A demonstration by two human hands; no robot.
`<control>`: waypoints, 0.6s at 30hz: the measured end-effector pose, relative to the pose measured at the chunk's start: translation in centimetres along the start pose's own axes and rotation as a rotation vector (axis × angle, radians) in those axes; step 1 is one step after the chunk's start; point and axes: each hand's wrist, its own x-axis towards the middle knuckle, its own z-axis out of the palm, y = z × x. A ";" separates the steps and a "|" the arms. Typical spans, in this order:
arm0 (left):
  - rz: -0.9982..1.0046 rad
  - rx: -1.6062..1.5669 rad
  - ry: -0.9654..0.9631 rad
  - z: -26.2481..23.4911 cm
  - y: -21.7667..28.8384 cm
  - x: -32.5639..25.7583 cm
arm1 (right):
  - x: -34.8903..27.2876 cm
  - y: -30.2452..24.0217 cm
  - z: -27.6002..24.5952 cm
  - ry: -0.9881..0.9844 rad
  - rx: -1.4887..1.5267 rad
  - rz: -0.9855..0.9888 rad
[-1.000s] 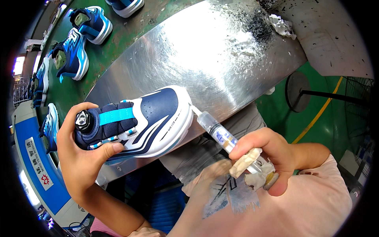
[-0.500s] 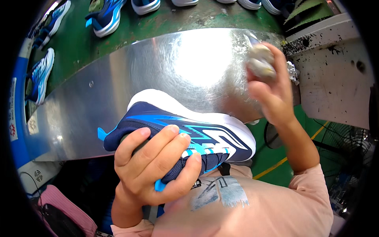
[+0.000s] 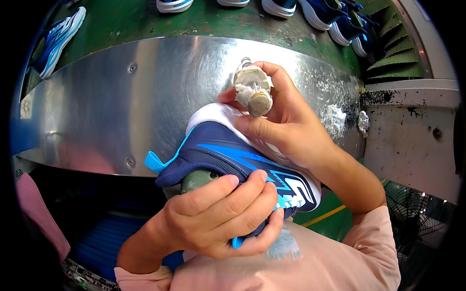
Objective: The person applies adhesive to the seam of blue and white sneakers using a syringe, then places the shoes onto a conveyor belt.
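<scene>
A navy and bright-blue sneaker [image 3: 216, 138] with a white sole is tilted on its side in front of me. A green shoe last [image 3: 196, 181] shows inside its collar. My left hand [image 3: 223, 213] wraps round the collar and tongue, fingers closed over the laces. Beside the heel, my right hand [image 3: 291, 123] grips a small tool crusted with white paste [image 3: 255, 89]; it has a round end and a short metal tip. The right thumb lies against the white sole, and the fingers behind the tool are partly hidden.
A shiny metal ledge [image 3: 160, 106] runs across, with white smears [image 3: 334, 120] at its right. Several similar sneakers [image 3: 318, 14] stand on the green surface beyond. A pale machine wall [image 3: 407, 119] bounds the right; a black fan [image 3: 422, 218] stands below it.
My right hand has come from the far right to the sneaker's heel with the tool. The sneaker has shifted right and turned slightly, still in my left hand.
</scene>
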 end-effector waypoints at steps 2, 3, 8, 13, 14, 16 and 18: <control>0.026 0.010 0.012 0.3 0.0 -0.2 | 0.1 -0.5 0.6 0.012 -0.066 0.000; 0.032 0.011 0.024 0.2 -0.2 -0.2 | 0.2 -0.7 0.9 0.015 -0.123 -0.006; 0.066 0.034 0.059 0.6 -0.4 -0.4 | 0.3 -0.6 0.7 -0.012 -0.239 -0.026; 0.092 0.037 0.032 0.5 -0.5 -0.3 | 0.6 -0.5 0.7 0.017 -0.208 -0.008; 0.109 0.043 0.023 0.5 -0.8 -0.1 | 0.7 -0.3 0.8 0.010 -0.244 -0.042; 0.138 0.054 0.024 0.5 -1.1 -0.1 | 0.7 -0.5 1.0 0.004 -0.295 -0.047; 0.146 0.058 0.039 0.6 -1.3 -0.4 | 0.7 -0.5 1.2 0.008 -0.307 -0.060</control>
